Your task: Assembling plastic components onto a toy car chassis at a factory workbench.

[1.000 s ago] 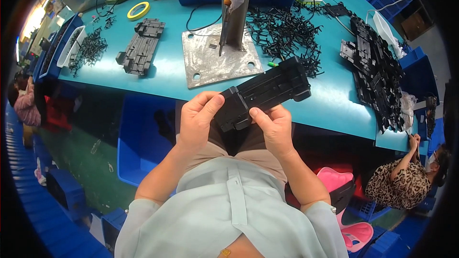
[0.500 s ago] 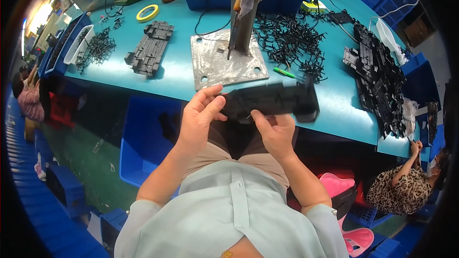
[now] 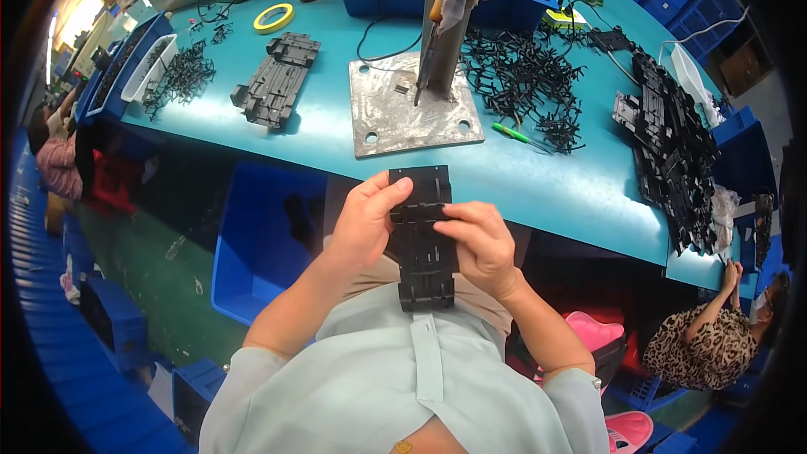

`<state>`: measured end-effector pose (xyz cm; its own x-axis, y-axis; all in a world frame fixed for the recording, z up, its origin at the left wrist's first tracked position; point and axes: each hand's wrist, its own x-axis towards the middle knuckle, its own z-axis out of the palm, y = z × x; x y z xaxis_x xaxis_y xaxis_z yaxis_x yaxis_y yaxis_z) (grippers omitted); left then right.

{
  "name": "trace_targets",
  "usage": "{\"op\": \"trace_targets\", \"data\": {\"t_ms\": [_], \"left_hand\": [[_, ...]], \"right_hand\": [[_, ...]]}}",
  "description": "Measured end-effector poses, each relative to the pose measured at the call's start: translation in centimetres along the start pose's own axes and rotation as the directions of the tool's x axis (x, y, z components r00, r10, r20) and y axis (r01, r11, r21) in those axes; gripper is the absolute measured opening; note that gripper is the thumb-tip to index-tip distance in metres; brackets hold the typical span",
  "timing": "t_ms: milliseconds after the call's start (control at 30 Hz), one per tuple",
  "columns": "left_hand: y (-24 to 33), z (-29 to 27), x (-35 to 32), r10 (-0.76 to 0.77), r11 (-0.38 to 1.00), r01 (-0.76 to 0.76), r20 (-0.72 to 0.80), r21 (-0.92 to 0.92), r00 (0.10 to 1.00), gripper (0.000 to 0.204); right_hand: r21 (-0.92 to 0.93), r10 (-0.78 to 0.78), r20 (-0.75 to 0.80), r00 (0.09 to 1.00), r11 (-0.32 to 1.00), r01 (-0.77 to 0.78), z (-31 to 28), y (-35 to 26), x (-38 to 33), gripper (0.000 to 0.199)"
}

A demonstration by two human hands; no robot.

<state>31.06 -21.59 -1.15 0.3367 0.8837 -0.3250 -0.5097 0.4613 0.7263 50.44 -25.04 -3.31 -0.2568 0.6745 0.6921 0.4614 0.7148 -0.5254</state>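
A long black plastic chassis (image 3: 424, 256), toy-car-like in form, stands lengthwise in front of my shirt, its far end below the metal plate. My left hand (image 3: 366, 223) grips its left edge, thumb lying over the upper face. At its right edge, my right hand (image 3: 479, 244) has thumb and fingers closed at a crosswise black bar on the chassis. Whether a separate small piece sits in those fingertips is too fine to make out. A similar black chassis (image 3: 277, 80) lies on the table at the left.
A metal stand on a square plate (image 3: 395, 126) rises mid-table, beside loose black clips (image 3: 525, 76) and a green-handled screwdriver (image 3: 511, 133). Stacked black chassis parts (image 3: 668, 147) cover the right side. A blue bin (image 3: 256, 244) sits below the edge; a co-worker (image 3: 706, 332) is at right.
The chassis has turned from crosswise to lengthwise, its near end now against my shirt. My right hand has shifted to its right edge. The table has moved slightly rightward in view.
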Motion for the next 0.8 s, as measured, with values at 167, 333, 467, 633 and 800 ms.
{"op": "trace_targets", "data": {"t_ms": [167, 333, 467, 633, 800], "left_hand": [[-1.4, 0.4, -1.2, 0.130, 0.985, -0.144, 0.138, 0.094, 0.982, 0.021], [-2.8, -0.7, -2.2, 0.148, 0.973, -0.177, 0.192, 0.148, 0.970, 0.020], [-3.3, -1.1, -2.8, 0.088, 0.996, -0.091, 0.151, 0.014, 0.985, 0.017], [-3.7, -1.7, -3.1, 0.104, 0.993, -0.096, 0.147, -0.062, 0.984, 0.014], [-3.4, -1.5, -3.0, 0.100, 0.995, -0.097, 0.132, -0.025, 0.986, 0.008]], "right_hand": [[0.391, 0.596, -0.109, 0.795, 0.762, -0.517, 0.5, -1.7, 0.6, 0.022], [0.608, 0.765, 0.253, 0.592, 0.351, -0.713, -0.4, -2.7, 1.3, 0.013], [0.705, 0.774, 0.335, 0.537, 0.172, -0.688, -0.5, -2.6, 1.4, 0.010], [0.746, 0.769, 0.334, 0.545, 0.138, -0.652, 0.2, -3.1, 1.2, 0.011], [0.763, 0.782, 0.349, 0.516, 0.083, -0.641, 0.5, -2.9, 1.2, 0.012]]}}
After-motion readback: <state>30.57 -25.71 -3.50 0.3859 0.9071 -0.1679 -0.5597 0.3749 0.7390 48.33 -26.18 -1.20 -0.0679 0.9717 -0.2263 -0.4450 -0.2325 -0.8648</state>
